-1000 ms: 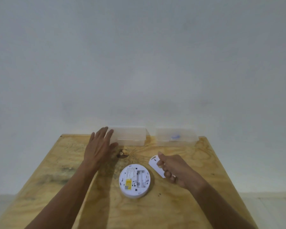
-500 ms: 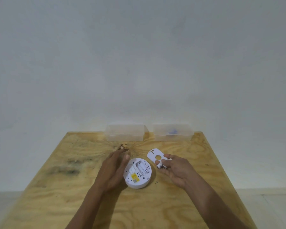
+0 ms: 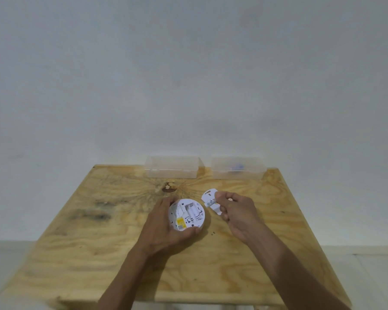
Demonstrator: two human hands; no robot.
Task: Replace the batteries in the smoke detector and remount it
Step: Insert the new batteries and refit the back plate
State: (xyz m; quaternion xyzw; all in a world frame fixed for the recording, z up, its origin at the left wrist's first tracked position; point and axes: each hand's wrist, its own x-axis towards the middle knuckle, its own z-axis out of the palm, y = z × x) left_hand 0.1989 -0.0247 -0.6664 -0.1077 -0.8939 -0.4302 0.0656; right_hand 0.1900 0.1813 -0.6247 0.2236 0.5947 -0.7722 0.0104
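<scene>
On the plywood table [image 3: 278, 231] by a plain wall, the smoke detector [image 3: 186, 214] is cupped back-up by the left hand [image 3: 166, 229], while a battery [image 3: 211, 202] is pinched by the right hand [image 3: 238, 211] just to its right, long axis pointing roughly toward the open bay.

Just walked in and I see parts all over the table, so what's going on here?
A person is working on a smoke detector at a wooden table. The left hand grips the opened detector, its back facing up. The right hand holds a small battery just above the white mounting plate. Two clear plastic boxes sit at the table's far edge.
</scene>
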